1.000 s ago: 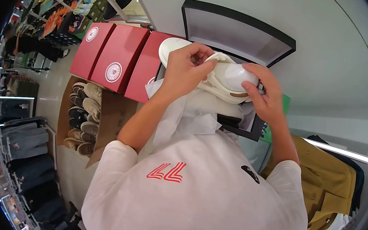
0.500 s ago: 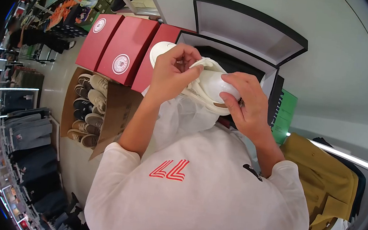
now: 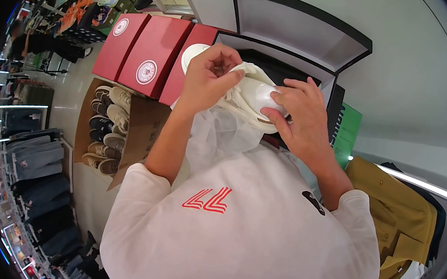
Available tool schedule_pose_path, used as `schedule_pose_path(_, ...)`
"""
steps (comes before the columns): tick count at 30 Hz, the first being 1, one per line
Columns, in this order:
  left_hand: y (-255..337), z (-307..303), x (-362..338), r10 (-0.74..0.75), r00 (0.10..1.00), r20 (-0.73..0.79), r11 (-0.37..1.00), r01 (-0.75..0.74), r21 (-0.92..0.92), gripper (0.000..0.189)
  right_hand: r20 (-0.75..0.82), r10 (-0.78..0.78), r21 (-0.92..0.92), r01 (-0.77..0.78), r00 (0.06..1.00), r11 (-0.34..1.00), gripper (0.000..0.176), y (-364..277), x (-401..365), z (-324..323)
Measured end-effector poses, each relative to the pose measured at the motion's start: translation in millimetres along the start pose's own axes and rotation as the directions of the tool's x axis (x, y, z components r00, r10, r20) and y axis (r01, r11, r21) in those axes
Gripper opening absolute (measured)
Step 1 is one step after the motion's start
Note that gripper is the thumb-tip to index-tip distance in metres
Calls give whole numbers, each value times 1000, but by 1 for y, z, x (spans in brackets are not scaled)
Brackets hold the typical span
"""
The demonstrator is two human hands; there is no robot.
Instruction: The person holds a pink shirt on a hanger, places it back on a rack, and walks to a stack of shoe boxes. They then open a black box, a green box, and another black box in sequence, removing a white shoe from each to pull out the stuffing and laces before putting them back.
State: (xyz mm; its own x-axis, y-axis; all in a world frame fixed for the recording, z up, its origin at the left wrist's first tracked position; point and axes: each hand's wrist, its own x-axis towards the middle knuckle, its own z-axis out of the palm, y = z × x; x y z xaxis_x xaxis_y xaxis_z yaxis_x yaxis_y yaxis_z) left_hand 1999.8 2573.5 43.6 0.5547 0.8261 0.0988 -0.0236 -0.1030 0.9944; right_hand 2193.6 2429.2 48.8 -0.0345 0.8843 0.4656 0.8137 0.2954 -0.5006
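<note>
A white shoe is held up between my hands, its toe pointing to the upper left. My left hand is closed on the tongue of the shoe, fingers curled and thumb pressed against it. In the shoe's opening sits a glossy white plastic shoe insert. My right hand pinches the heel end of that insert between thumb and forefinger, the other fingers lifted. Sheer white wrapping hangs below the shoe. Behind it stands an open black shoebox with its lid raised.
Red shoeboxes stand to the left of the black box. Below them a cardboard carton holds several pairs of shoes. A green box lies at the right, above a hanging mustard jacket. Clothes racks line the far left.
My right hand's upper fingers have lifted and spread while thumb and forefinger stay on the insert. The shoe and both hands have shifted slightly up and left in view.
</note>
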Motion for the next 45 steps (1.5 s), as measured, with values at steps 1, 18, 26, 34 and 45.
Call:
schedule_pose_path(1,0,0,0,4,1000,-8,1000,-4,-5,16,0,-1,0,1,1000,1000,29,-2,1,-4)
schedule_pose_path(18,8,4,-18,318,945,80,909,-328,257,17,208,146,615,-246,967,749,25,10,7,-30)
schedule_pose_path(26,-5,23,-25,368,930,-17,865,-335,373,57,114,216,417,-244,970,875,41,22,34,6)
schedule_pose_path(34,2,8,-35,234,971,-45,909,-202,363,42,70,326,630,-295,943,719,41,1,27,21)
schedule_pose_path(45,69,6,-5,270,930,248,932,-317,176,26,-60,-87,301,101,994,948,36,-7,61,11)
